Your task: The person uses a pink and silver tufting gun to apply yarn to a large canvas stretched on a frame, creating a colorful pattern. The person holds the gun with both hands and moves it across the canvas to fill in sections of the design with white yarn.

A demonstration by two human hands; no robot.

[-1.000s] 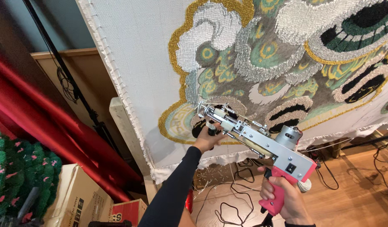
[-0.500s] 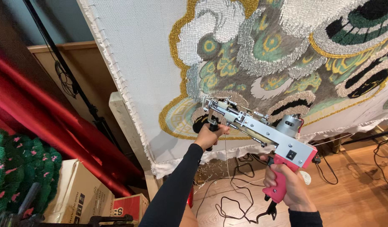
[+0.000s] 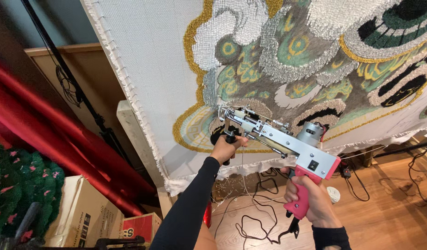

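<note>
A metal tufting gun (image 3: 278, 139) with a pink grip points its needle end at a stretched white cloth (image 3: 158, 69) carrying a tufted pattern in gold, green, grey and black. My right hand (image 3: 310, 199) is closed around the pink grip at the gun's rear. My left hand (image 3: 226, 147) grips the black front handle under the needle end, close to the cloth's lower gold-rimmed patch. A thin yarn strand runs from the gun toward the right.
The cloth is tacked to a wooden frame (image 3: 135, 134). Black cables (image 3: 255, 222) lie on the wooden floor below. Cardboard boxes (image 3: 88, 217) stand at lower left beside a red roll (image 3: 47, 134) and a green tufted piece (image 3: 19, 185). A black stand pole (image 3: 70, 78) leans behind.
The gun and both hands have shifted slightly up and right along the cloth, and the view has tilted a little; both grips are unchanged.
</note>
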